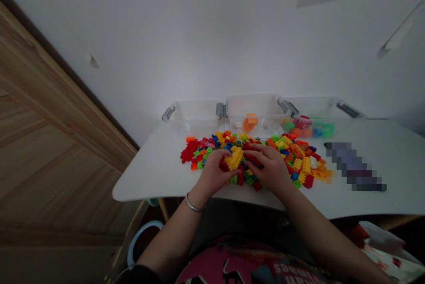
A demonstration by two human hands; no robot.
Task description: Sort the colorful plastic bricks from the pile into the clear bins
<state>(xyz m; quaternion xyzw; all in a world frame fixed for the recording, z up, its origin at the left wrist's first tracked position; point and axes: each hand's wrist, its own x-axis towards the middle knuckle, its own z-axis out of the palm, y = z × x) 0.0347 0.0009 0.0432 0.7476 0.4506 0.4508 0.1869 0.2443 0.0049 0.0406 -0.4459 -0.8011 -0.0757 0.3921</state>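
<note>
A heap of small plastic building bricks (292, 153) in red, yellow, orange, green and blue covers the middle of a white table (152, 173). My left hand (214, 172) is closed round a yellow studded brick (234, 159) with a red piece under it. My right hand (268, 165) lies on the heap just to the right, its fingers curled round red bricks (250, 153) that meet the yellow one. A silver bangle (192, 205) sits on my left wrist.
Three clear plastic tubs stand at the table's back: the left one (194, 116), the middle one (255, 113) with orange bricks, the right one (315, 118) with coloured round pieces. A blurred dark object (355, 166) lies at right. A wooden door (40, 142) is at left.
</note>
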